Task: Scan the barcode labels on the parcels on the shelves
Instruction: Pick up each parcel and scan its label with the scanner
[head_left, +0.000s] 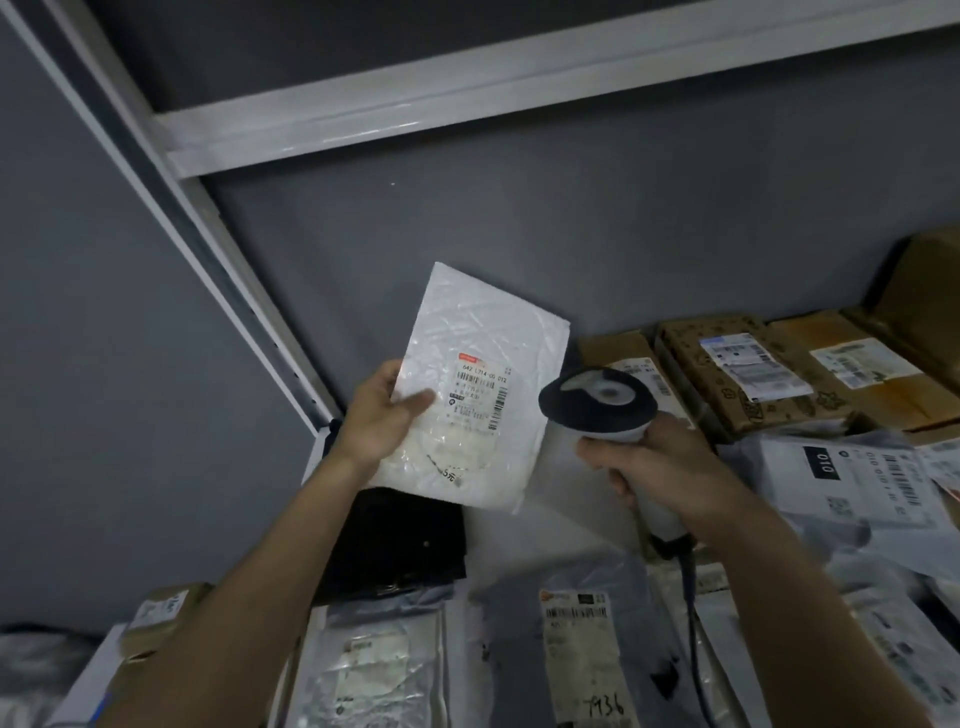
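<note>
A white parcel is held upright by the left hand, thumb pressed beside its barcode label. Just to its right, a scanner is gripped by the right hand, head turned toward the label. Cardboard parcels lie beyond the right hand.

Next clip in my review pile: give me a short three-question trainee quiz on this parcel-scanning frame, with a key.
1. True or false: the white parcel lies flat on the shelf.
2. Which hand grips the barcode scanner? A) left B) right C) neither
3. Fill in: the scanner's cable hangs down over the ______ bags lying on the shelf.

Key:
1. False; the left hand holds it up, its label facing the camera.
2. B; the right hand holds its handle.
3. grey
</note>
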